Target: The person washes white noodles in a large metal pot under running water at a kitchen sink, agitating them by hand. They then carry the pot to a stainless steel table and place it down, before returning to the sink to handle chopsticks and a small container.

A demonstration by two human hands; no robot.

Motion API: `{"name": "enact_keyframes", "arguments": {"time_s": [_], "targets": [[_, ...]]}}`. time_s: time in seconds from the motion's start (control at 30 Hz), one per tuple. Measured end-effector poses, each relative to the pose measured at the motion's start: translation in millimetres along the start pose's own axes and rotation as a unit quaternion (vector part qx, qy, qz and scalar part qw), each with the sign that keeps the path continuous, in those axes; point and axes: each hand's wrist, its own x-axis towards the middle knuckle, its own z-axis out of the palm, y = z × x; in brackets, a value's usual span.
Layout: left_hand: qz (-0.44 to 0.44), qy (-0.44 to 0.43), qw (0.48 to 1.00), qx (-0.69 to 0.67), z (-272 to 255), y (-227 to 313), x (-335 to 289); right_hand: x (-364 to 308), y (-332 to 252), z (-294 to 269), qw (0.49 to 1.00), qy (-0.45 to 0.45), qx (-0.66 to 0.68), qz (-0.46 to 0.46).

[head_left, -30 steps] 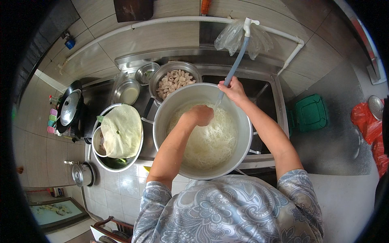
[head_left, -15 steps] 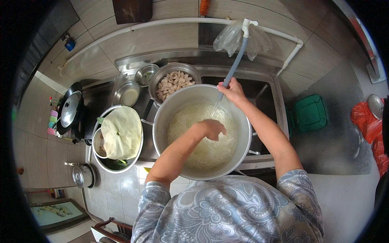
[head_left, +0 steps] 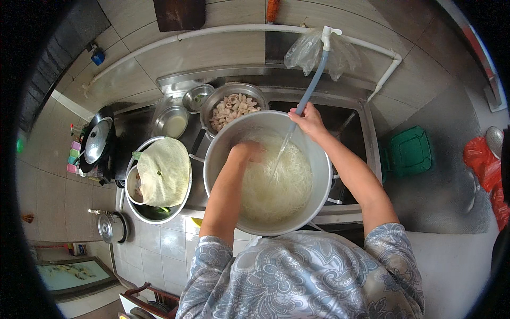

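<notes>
A large, deep metal pot [head_left: 322, 183] stands in front of me, with thin white noodle-like strands [head_left: 281, 186] in cloudy water. My left hand [head_left: 252, 152] reaches into its far left part. The fingers of that hand are hidden in the water, so I cannot tell whether they hold anything. Above the pot's far right rim, my right hand [head_left: 308, 121] is closed round a grey-blue hose [head_left: 311, 85]. A stream of water [head_left: 281, 154] runs from the hose end down into the pot.
Behind the pot sits a bowl of pale cut pieces [head_left: 234, 109], with two smaller bowls [head_left: 172, 122] beside it. A basin [head_left: 139, 211] at left carries a pale round cloth [head_left: 161, 173] and a bowl. The hose hangs from a white tap [head_left: 327, 33]. A green bin [head_left: 409, 150] stands at right.
My left hand has moved from the pot's middle to its far left side and sunk lower into the water. The right hand keeps hold of the hose, and water still runs.
</notes>
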Motion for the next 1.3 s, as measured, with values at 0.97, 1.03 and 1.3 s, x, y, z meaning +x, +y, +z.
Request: {"name": "enact_keyframes", "arguments": {"time_s": [0.97,1.03,1.3], "targets": [[0.047,0.113,0.992,0.004,-11.0,28.5,-10.7,-3.5,-7.1,-2.9,0.999,-0.027,-0.02,0.029],[0.04,0.125,0.991,-0.008,-10.4,28.7,-11.4,-3.8,-8.6,-2.9,0.999,-0.024,-0.023,0.024],[-0.02,0.093,0.988,-0.12,-25.6,45.2,-38.6,-4.6,-11.1,-2.9,0.999,-0.02,-0.035,0.028]]}}
